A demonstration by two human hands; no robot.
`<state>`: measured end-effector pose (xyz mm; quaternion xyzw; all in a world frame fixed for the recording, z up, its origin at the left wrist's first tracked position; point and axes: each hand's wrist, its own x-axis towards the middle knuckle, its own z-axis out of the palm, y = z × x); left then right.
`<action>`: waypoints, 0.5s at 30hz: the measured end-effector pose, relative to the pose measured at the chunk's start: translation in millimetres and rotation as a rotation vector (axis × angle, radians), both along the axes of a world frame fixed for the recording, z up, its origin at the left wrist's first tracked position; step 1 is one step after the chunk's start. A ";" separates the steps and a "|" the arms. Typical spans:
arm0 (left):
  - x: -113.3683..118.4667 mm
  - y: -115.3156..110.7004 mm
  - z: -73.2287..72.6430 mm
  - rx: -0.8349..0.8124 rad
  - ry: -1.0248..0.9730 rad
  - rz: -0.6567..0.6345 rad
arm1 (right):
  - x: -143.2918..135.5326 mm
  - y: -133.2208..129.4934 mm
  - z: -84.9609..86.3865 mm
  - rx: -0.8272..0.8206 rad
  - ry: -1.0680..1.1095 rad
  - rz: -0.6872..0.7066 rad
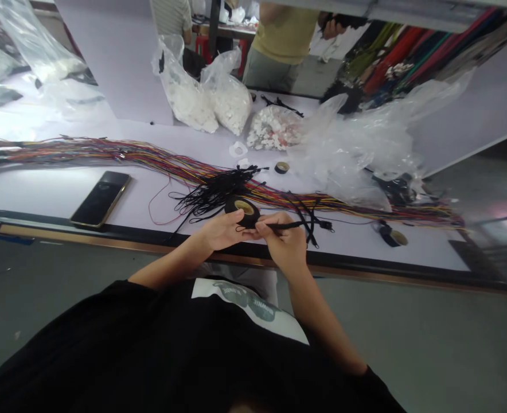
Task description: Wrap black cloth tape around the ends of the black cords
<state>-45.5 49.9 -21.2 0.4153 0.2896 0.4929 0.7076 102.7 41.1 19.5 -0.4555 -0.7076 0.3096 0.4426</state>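
Note:
My left hand (224, 229) is closed on a roll of black tape (250, 217) with a pale core, held just above the table's front edge. Close beside it, my right hand (285, 241) pinches a black cable (296, 224) that ends in a small black connector (326, 225) on the right. A thin loop of the cable's other end shows at the left fingers. Behind the hands lies a heap of thin black cables (219, 189) on a long bundle of coloured wires (159, 158). A few short black cables (309, 221) rest right of my right hand.
A phone (101, 199) lies at the left. Other black tape rolls (281, 167) (393, 236) are on the table. Plastic bags of white parts (231, 103) and crumpled clear bags (348, 155) stand behind the wires. Across the table, a person in a yellow shirt (285, 34) is standing.

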 end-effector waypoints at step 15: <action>-9.5 -20.0 15.0 0.494 0.540 0.216 | -0.6 6.0 6.0 0.028 0.122 -0.065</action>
